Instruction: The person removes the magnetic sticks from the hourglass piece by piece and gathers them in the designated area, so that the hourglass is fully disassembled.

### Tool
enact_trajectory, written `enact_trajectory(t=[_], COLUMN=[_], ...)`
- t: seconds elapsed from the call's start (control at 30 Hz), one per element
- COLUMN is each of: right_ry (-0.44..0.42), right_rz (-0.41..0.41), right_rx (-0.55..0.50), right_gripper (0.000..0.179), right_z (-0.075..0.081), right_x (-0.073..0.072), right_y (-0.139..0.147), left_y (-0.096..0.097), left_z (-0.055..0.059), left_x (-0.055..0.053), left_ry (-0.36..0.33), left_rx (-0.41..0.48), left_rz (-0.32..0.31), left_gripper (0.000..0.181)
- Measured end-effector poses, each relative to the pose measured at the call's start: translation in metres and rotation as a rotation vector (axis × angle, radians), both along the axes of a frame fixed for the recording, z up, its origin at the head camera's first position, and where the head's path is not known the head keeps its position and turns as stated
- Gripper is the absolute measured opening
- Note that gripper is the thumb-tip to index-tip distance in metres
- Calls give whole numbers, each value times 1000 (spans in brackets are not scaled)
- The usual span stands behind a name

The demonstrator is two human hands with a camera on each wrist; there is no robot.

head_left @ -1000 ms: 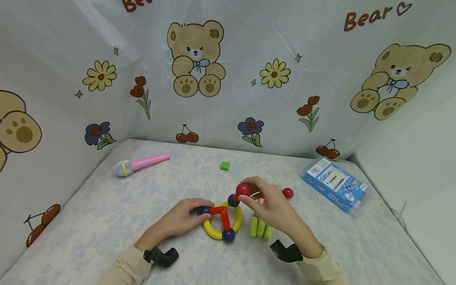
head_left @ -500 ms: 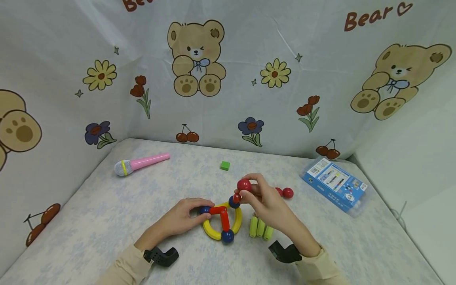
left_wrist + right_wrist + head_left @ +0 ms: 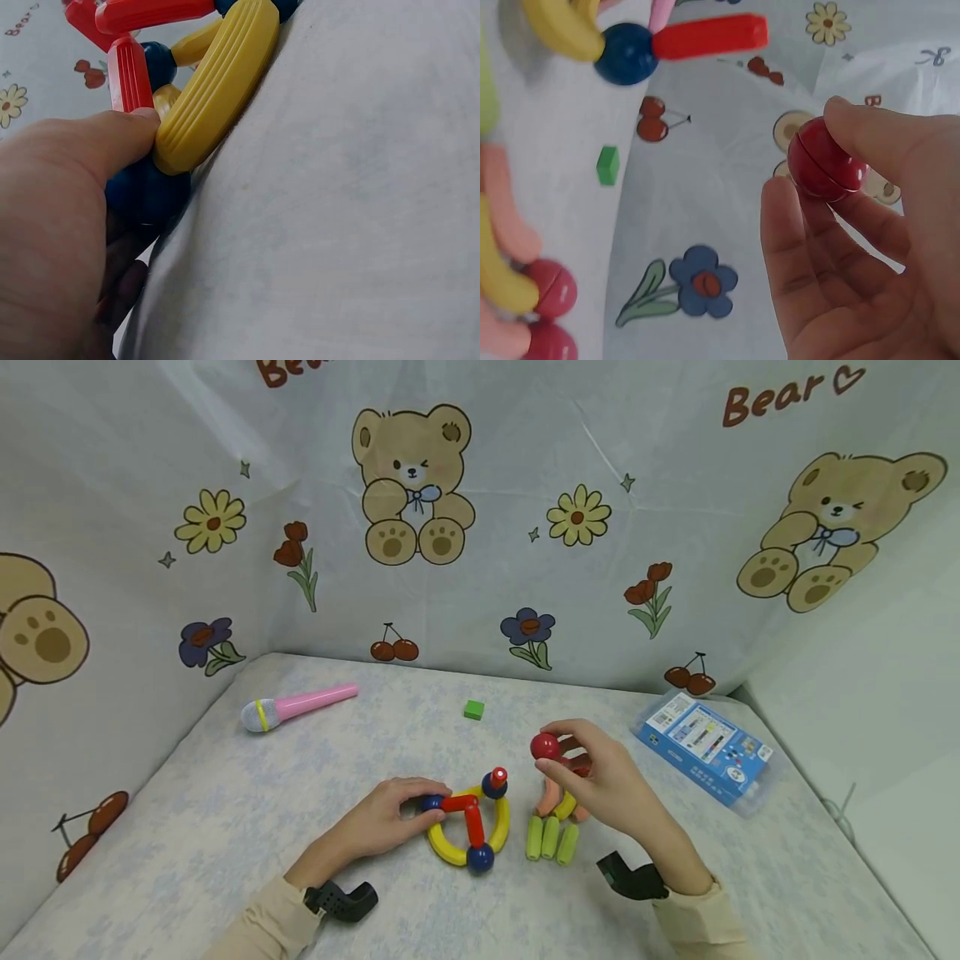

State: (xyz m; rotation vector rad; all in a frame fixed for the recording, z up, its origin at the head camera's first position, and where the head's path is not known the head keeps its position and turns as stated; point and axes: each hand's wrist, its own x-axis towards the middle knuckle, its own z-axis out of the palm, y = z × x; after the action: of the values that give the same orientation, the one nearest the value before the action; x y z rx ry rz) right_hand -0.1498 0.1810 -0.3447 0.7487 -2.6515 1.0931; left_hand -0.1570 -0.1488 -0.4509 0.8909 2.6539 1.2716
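A toy structure of curved yellow rods (image 3: 447, 850), blue balls and red rods (image 3: 475, 827) rests on the table. My left hand (image 3: 390, 817) pinches the blue ball (image 3: 146, 191) at its left corner, the thumb beside a yellow rod's end in the left wrist view. Two red rods lean together, their upper ends meeting over the ring. On the far blue ball (image 3: 494, 786) a third red rod (image 3: 712, 36) points up with a bare end. Up and to the right of it, my right hand (image 3: 592, 768) holds a red ball (image 3: 826, 160) between thumb and fingers.
Below my right hand lie light green rods (image 3: 550, 838), salmon curved rods (image 3: 549, 797) and a yellow one; red balls (image 3: 553, 288) sit at their ends. Farther back are a green block (image 3: 473, 709), a pink toy microphone (image 3: 300, 705) and a blue box (image 3: 705, 747).
My right hand has drawn the red ball off to the right, away from the upright red rod, which stays on the far blue ball. My left hand keeps its place.
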Motion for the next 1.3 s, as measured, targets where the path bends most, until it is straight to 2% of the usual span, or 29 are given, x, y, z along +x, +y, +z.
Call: enact_trajectory(t=[0.4, 0.63, 0.83, 1.3], right_ry=[32, -50, -88, -216], right_rz=[-159, -227, -259, -301], right_rx=[104, 134, 164, 223], right_gripper=[42, 41, 42, 37], right_z=[-15, -20, -30, -54], right_x=[-10, -18, -23, -35], right_y=[57, 82, 95, 117], left_y=[0, 0, 1, 1], left_z=[-1, -2, -2, -2], left_x=[0, 0, 0, -1], left_ry=[-16, -4, -2, -18], left_rx=[4, 32, 45, 35], left_rz=[14, -10, -29, -2], left_gripper=[38, 32, 27, 27])
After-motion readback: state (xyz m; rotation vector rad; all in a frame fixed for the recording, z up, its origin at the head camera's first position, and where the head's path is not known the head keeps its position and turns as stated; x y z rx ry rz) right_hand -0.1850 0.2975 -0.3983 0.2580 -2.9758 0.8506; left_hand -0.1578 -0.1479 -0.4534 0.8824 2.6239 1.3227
